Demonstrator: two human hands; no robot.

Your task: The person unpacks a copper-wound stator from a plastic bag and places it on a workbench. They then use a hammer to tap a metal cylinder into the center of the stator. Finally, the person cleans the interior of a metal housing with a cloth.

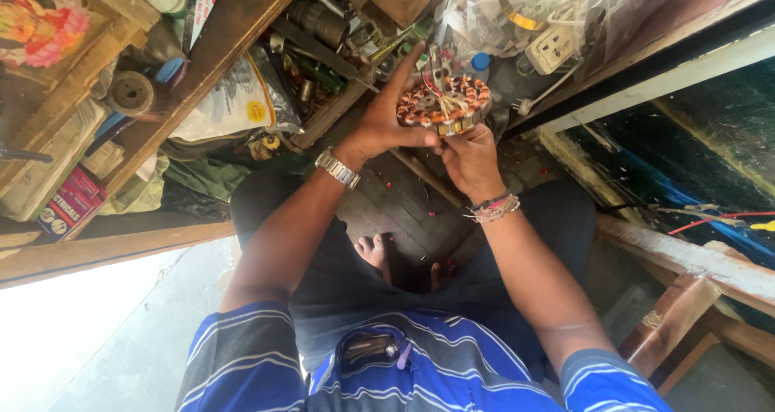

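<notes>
A round motor stator (445, 104) with copper windings and loose red and white wires is held up in front of me, tilted. My left hand (386, 120), with a metal watch on its wrist, grips its left rim with fingers reaching up along the edge. My right hand (468, 160), with a beaded band on the wrist, holds the stator from below on the right side. Both hands touch the part.
A cluttered wooden shelf (226, 33) with tools, a tape roll (131, 94) and a plastic bag (238, 105) stands at left. A white power socket (553, 49) and plastic wraps lie behind the stator. A wooden bench edge (686, 259) runs at right. My knees and feet show below.
</notes>
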